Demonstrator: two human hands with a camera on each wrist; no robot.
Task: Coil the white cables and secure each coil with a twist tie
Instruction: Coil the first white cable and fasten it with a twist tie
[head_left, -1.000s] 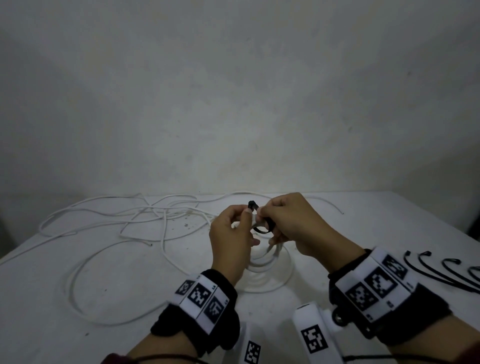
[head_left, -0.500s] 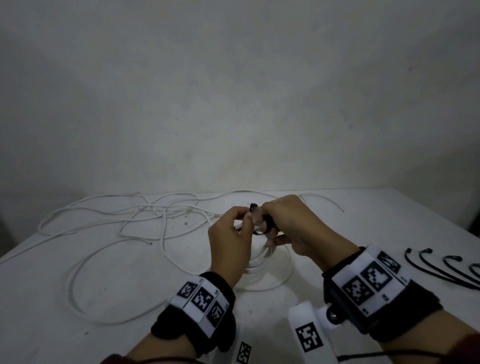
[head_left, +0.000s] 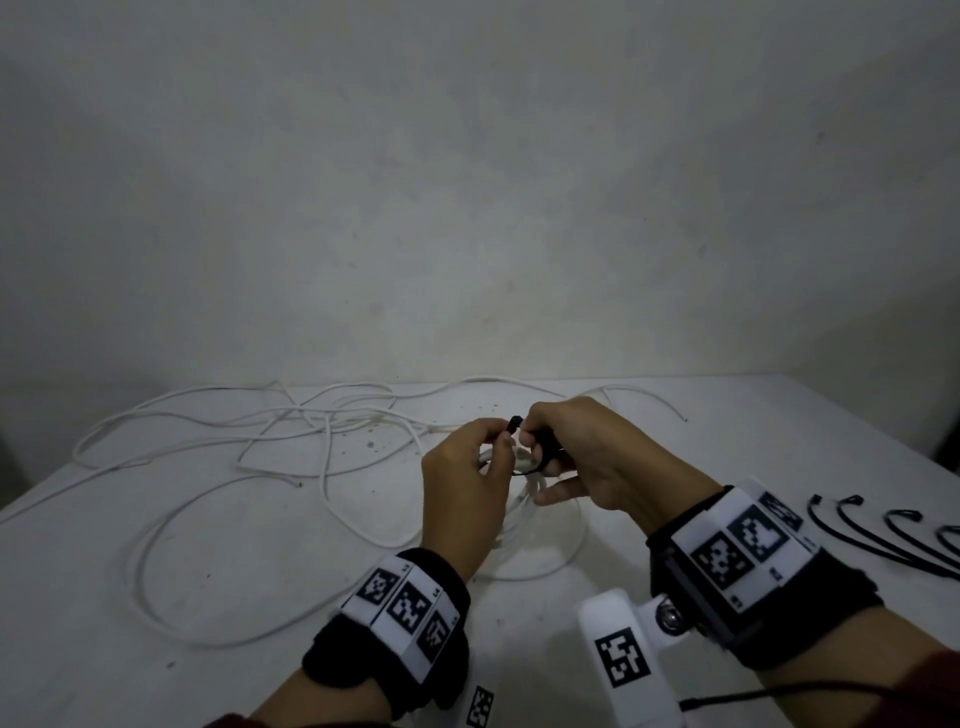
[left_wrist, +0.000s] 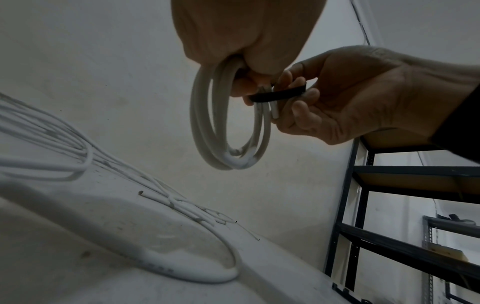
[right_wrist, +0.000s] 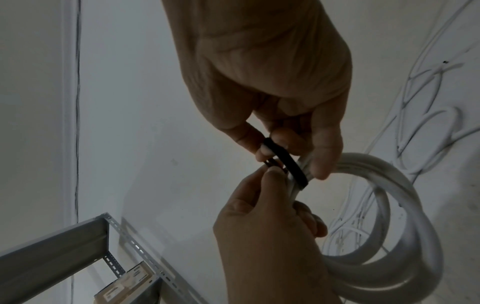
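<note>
A small coil of white cable (left_wrist: 228, 131) hangs above the table, gripped at its top by my left hand (head_left: 500, 444). A black twist tie (left_wrist: 279, 95) crosses the coil's strands just below that grip. My right hand (head_left: 530, 441) pinches the tie between thumb and fingers, right against the left hand. In the right wrist view the twist tie (right_wrist: 288, 162) wraps over the strands, with the coil (right_wrist: 405, 226) curving away to the right. In the head view the tie (head_left: 543, 452) shows between the two hands, and most of the coil (head_left: 527, 493) is hidden behind them.
Several loose white cables (head_left: 260, 431) sprawl over the left and far side of the table (head_left: 701, 431). A white loop (head_left: 561, 561) lies on the table under my hands. Spare black ties (head_left: 883, 535) lie at the right edge. Metal shelving (left_wrist: 402, 185) stands beyond the table.
Both hands stay together at the coil and have sunk slightly toward the table. The right fingers have shifted a little on the tie.
</note>
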